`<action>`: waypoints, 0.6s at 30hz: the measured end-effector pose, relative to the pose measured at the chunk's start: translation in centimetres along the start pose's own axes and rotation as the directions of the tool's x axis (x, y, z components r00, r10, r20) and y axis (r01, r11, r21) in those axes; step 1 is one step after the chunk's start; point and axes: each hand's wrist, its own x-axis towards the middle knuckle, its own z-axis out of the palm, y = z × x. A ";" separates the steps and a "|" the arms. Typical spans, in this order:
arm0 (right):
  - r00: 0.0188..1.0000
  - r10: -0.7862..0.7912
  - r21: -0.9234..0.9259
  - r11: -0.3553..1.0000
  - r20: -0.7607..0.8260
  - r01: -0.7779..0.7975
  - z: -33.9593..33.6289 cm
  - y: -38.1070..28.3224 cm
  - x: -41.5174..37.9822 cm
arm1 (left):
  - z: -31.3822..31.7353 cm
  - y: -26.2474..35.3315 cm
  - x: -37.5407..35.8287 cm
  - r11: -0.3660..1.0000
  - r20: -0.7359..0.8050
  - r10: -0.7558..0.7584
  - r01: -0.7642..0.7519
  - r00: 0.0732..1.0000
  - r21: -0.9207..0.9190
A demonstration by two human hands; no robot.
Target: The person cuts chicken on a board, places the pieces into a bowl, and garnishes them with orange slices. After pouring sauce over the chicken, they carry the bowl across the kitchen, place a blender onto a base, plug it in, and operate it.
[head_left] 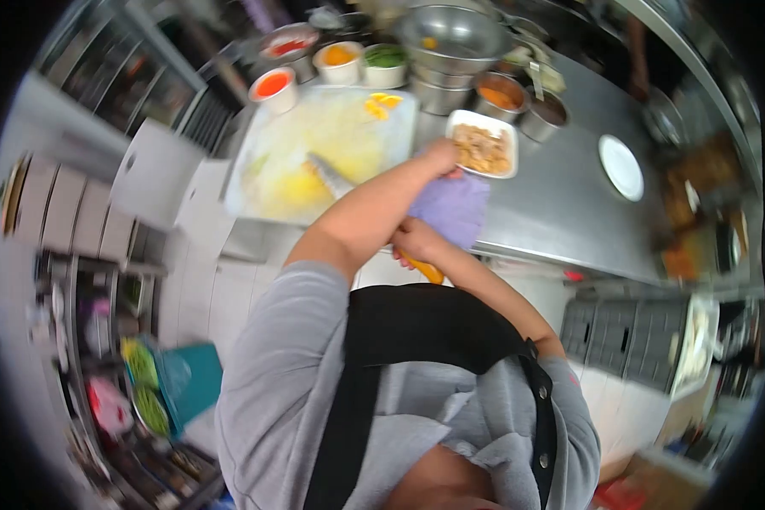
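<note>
Two bare hands work near the middle of the frame, above the front edge of a steel counter [561, 204]. Much is blurred by the wide lens, and the person's own forearm crosses the scene, covering part of what the hands do. Left and right are hard to sort out in this view: the hand taken as the left hand [440, 155], just above centre, sits against the near edge of a white rectangular plate [483, 149] of brownish food, fingers curled at the rim, though whether it truly grips the plate or only touches it cannot be told. Below it, the right hand [416, 240] is closed around an orange handle [425, 270]; the rest of that tool is hidden behind the hand and a purple cloth [455, 206] that lies between the two hands on the counter's edge.

At upper centre-left lies a large white cutting board [331, 149] smeared with yellow, with a knife blade [327, 174] partly hidden by the forearm and orange slices [381, 104] at its far corner. Along the top stand small tubs of red, orange and green ingredients, stacked steel bowls [450, 42] and two metal pots of sauce. A small round white plate [620, 167] sits alone at the right. Shelves at left and right edges are too smeared to read.
</note>
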 end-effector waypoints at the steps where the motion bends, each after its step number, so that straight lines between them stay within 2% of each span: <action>1: 1.000 0.016 -0.024 1.000 -0.007 -0.016 -0.1 0.1 0.1 | -0.1 0.4 -0.5 0.991 -0.022 0.056 -0.053 0.998 0.122; 3: 0.999 -0.028 0.001 1.000 0.039 0.028 -0.5 0.2 0.0 | -1.0 3.1 -2.8 0.987 -0.091 -0.158 0.154 0.983 -0.045; 4: 0.997 -0.054 0.004 0.999 0.049 0.054 -0.5 0.1 -0.1 | -1.8 3.8 -4.1 0.977 -0.118 -0.192 0.179 0.974 -0.117; 6: 0.994 -0.099 0.023 0.995 0.048 0.098 -0.8 0.0 -0.2 | -3.3 5.3 -6.1 0.945 -0.151 -0.245 0.202 0.958 -0.257; 9: 0.985 -0.160 0.113 0.982 0.069 0.151 -1.0 0.4 -0.9 | -6.7 7.1 -10.3 0.920 -0.241 -0.217 0.115 0.946 -0.375; 11: 0.987 -0.159 0.167 0.974 0.039 0.150 -1.2 0.7 -1.6 | -9.4 8.3 -14.9 0.926 -0.273 -0.199 0.090 0.941 -0.366; 13: 0.991 -0.133 0.225 0.966 -0.005 0.131 -1.7 1.7 -2.3 | -11.4 7.3 -19.5 0.915 -0.407 -0.193 0.014 0.893 -0.404; 15: 0.988 -0.124 0.254 0.956 -0.092 0.144 -2.1 2.5 -3.3 | -13.2 7.9 -25.7 0.902 -0.498 -0.285 0.052 0.819 -0.429; 17: 0.978 -0.074 0.267 0.955 -0.197 0.126 -2.4 2.8 -4.1 | -14.8 4.1 -30.5 0.925 -0.574 -0.253 0.021 0.779 -0.379; 18: 0.975 -0.080 0.277 0.951 -0.208 0.137 -2.5 2.7 -4.4 | -15.2 3.4 -33.2 0.933 -0.610 -0.277 0.057 0.742 -0.355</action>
